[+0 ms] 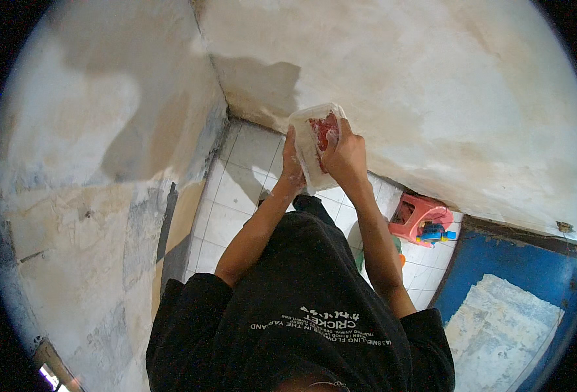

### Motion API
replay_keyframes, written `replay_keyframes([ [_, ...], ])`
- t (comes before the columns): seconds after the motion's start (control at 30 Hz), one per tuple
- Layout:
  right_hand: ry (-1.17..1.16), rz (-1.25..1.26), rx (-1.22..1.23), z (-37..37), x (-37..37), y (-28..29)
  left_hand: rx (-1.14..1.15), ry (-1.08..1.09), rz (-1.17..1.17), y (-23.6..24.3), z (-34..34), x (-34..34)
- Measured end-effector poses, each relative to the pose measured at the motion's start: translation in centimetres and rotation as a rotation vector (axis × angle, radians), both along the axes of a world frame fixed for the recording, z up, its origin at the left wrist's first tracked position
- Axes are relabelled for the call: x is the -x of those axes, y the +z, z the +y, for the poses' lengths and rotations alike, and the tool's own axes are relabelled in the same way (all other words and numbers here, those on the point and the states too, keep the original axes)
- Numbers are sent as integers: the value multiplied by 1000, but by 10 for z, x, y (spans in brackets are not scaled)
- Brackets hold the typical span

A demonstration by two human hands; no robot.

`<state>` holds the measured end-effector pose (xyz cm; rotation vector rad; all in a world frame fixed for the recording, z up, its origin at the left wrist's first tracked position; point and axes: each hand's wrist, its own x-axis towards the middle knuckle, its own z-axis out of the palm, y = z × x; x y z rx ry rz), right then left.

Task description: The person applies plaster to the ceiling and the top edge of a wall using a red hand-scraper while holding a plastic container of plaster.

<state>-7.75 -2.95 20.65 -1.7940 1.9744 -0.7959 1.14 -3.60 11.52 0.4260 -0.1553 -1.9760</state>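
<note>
Tub between two hands

The left hand (pixel 291 168) is curled around the left side of a clear plastic tub (pixel 321 107). The right hand (pixel 350 157), at the tub's right side, is closed on a red piece (pixel 320 129), perhaps a scraper, over the pale filling (pixel 305 149). White floor tiles (pixel 235 189) show beyond.

Fingers of the left hand (pixel 290 164) are mostly concealed behind the translucent container (pixel 308 114); the right hand (pixel 348 153) partly covers a red object (pixel 321 130), kind undetermined. The right forearm (pixel 381 255) obscures a green item (pixel 398 245). The blue panel (pixel 497 253) is cut off at lower right.
</note>
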Motion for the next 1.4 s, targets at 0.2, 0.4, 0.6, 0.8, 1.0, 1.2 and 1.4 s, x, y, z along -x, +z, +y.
replay_keyframes([
  [0.2,-34,-88,20,10,3,0,-28,-38,-10,-14,0,-1],
  [0.4,-37,-36,1,16,-2,17,17,-14,-48,-2,5,2],
  [0.6,41,45,86,19,-11,-10,-46,17,-52,-5,6,5],
  [0.8,52,104,70,15,-5,-14,-71,-3,-17,-10,8,3],
  [1.0,124,57,179,17,-7,-4,-51,-7,5,-8,6,2],
  [1.2,77,75,80,16,-12,-18,-45,2,-78,-4,7,2],
  [1.4,53,85,66,17,-3,-5,-12,-4,-100,-2,10,2],
])
